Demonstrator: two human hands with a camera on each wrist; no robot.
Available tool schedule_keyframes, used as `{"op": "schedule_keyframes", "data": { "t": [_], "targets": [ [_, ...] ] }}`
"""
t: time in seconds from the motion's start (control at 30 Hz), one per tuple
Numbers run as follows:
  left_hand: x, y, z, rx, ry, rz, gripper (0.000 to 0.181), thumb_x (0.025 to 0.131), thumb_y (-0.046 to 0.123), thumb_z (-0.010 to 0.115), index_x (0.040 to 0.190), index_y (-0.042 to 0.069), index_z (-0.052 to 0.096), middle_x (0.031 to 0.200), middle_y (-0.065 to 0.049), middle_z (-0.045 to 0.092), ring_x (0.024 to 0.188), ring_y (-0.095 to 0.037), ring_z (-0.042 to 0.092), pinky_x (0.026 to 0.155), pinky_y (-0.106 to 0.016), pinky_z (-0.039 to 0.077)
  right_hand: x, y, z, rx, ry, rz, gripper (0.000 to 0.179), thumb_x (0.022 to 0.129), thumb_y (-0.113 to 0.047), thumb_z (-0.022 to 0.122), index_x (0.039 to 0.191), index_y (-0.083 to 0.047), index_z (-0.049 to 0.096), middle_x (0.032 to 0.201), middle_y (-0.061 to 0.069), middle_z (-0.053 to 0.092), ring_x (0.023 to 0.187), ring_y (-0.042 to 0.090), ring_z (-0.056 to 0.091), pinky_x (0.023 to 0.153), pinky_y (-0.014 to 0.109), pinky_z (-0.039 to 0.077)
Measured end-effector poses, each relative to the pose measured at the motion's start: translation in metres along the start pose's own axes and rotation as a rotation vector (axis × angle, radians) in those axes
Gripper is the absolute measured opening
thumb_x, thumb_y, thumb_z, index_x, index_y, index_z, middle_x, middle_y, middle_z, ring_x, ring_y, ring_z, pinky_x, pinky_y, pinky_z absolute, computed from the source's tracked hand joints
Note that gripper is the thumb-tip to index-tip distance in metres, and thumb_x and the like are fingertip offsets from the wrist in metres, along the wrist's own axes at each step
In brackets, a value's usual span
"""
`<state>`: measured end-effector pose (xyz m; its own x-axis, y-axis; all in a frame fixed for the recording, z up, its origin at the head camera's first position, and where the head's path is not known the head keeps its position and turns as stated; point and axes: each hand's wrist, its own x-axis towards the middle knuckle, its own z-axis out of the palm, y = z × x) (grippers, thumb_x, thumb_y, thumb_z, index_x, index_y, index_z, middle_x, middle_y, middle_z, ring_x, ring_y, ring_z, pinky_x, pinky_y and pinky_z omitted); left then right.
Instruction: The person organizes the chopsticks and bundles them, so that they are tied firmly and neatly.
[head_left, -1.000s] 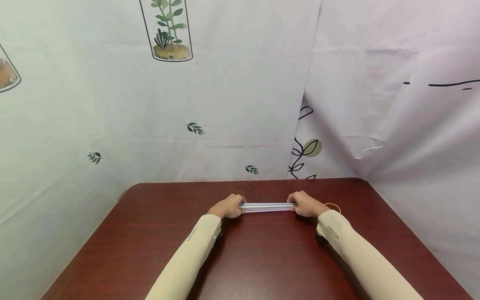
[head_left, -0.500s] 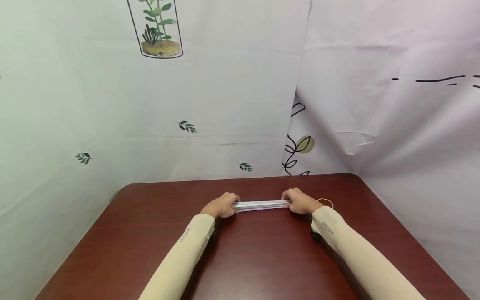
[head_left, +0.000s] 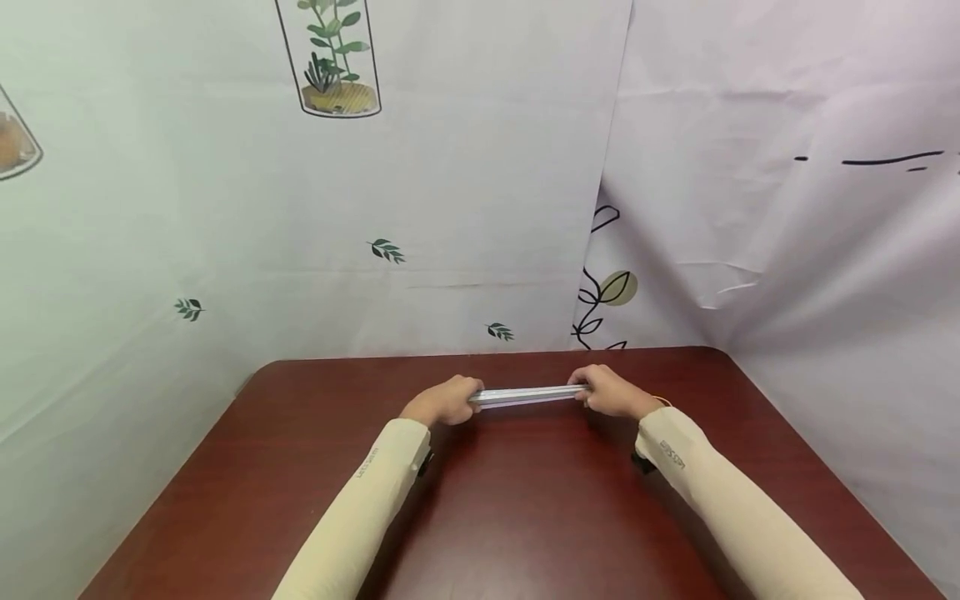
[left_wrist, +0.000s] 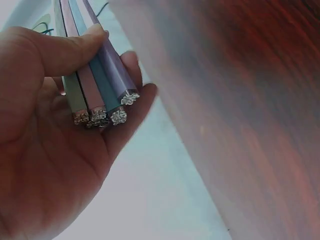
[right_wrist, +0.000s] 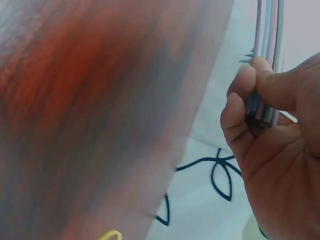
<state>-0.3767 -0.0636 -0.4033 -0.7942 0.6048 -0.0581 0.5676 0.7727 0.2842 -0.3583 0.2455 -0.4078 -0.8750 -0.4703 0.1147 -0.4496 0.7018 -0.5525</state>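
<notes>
Several slim pastel chopsticks [head_left: 527,396] stretch in a bundle between the two hands above the table. At one end the left hand [head_left: 450,400] grips them, its thumb laid across the top. In the left wrist view the chopsticks [left_wrist: 114,67] are green, pink, blue and purple, with patterned silvery ends showing past the fingers. The right hand [head_left: 611,393] holds the opposite end. Seen from the right wrist, the thumb and fingers pinch the chopsticks [right_wrist: 267,35], whose darker ends sit near the palm.
A dark reddish-brown table [head_left: 517,508] lies beneath the hands, its far edge against a pale printed cloth backdrop [head_left: 465,183]. A yellow band [head_left: 663,401] shows beside the right wrist, partly hidden there; the right wrist view shows a yellow loop [right_wrist: 111,235] too.
Both hands have moved slightly up in the head view with the chopsticks, which slant a little, right end higher. The yellow band is now mostly behind the right wrist.
</notes>
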Motion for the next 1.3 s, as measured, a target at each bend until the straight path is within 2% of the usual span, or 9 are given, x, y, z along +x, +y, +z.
{"op": "schedule_keyframes", "data": {
  "t": [0.13,0.27,0.43,0.6,0.67,0.9,1.1,1.3],
  "targets": [
    [-0.005,0.003,-0.007,-0.011,0.021,0.021,0.020,0.092,0.001,0.061,0.111,0.000,0.063,0.095,-0.007,0.064,0.083,-0.018,0.057,0.081,-0.037,0.050,-0.004,-0.009,-0.006,0.036,-0.022,0.001,0.016,0.090,0.012,0.055,0.098,0.005,0.066,0.080,0.009,0.065,0.067,0.012,0.053,0.059,0.026,0.044],
    [-0.009,0.006,-0.011,-0.037,0.040,0.051,0.018,0.091,0.000,0.061,0.109,0.000,0.063,0.092,-0.006,0.063,0.083,-0.018,0.056,0.081,-0.036,0.049,-0.010,-0.014,-0.008,0.047,-0.022,-0.019,0.018,0.090,0.008,0.051,0.099,0.005,0.066,0.079,0.006,0.063,0.070,0.014,0.052,0.063,0.028,0.042],
    [-0.012,0.012,-0.014,-0.072,0.054,0.094,0.016,0.090,0.000,0.062,0.106,-0.001,0.064,0.093,-0.007,0.065,0.085,-0.019,0.058,0.082,-0.038,0.049,-0.017,-0.014,-0.007,0.027,0.061,-0.056,0.017,0.089,-0.001,0.056,0.099,0.000,0.069,0.083,0.004,0.065,0.073,0.013,0.053,0.066,0.030,0.044],
    [-0.013,0.014,-0.016,-0.099,0.084,0.096,0.022,0.093,0.003,0.063,0.114,-0.002,0.064,0.103,-0.009,0.067,0.096,-0.021,0.062,0.090,-0.039,0.049,-0.019,-0.014,-0.004,0.027,0.124,-0.075,0.017,0.094,-0.017,0.067,0.098,-0.002,0.073,0.085,0.001,0.069,0.073,0.010,0.057,0.067,0.029,0.048],
    [-0.014,0.014,-0.017,-0.112,0.100,0.097,0.023,0.093,0.004,0.064,0.115,-0.002,0.065,0.104,-0.009,0.068,0.096,-0.021,0.062,0.091,-0.039,0.050,-0.019,-0.014,-0.003,0.043,0.140,-0.073,0.018,0.093,-0.019,0.069,0.098,-0.003,0.073,0.084,0.002,0.070,0.072,0.010,0.057,0.066,0.029,0.049],
    [-0.016,0.008,-0.016,-0.183,0.210,0.104,0.020,0.089,0.007,0.071,0.109,0.003,0.071,0.098,-0.004,0.071,0.087,-0.016,0.063,0.084,-0.038,0.051,-0.019,-0.013,-0.002,0.100,0.184,-0.072,0.019,0.094,-0.019,0.068,0.101,-0.002,0.075,0.089,0.012,0.072,0.072,0.010,0.057,0.066,0.027,0.048],
    [-0.013,-0.001,-0.009,-0.314,0.302,0.093,0.022,0.083,0.010,0.078,0.104,0.006,0.076,0.091,-0.001,0.074,0.076,-0.010,0.062,0.074,-0.030,0.052,-0.021,-0.011,0.001,0.109,0.222,-0.039,0.018,0.092,-0.017,0.070,0.100,-0.002,0.075,0.085,0.005,0.071,0.071,0.009,0.055,0.066,0.027,0.047],
    [-0.012,-0.005,-0.003,-0.399,0.347,0.090,0.022,0.081,0.010,0.080,0.103,0.005,0.076,0.088,-0.004,0.072,0.070,-0.014,0.060,0.067,-0.028,0.050,-0.023,-0.011,0.001,0.139,0.230,-0.025,0.019,0.092,-0.016,0.070,0.103,-0.001,0.075,0.087,0.002,0.071,0.074,0.011,0.057,0.068,0.028,0.048]
  ]
}}
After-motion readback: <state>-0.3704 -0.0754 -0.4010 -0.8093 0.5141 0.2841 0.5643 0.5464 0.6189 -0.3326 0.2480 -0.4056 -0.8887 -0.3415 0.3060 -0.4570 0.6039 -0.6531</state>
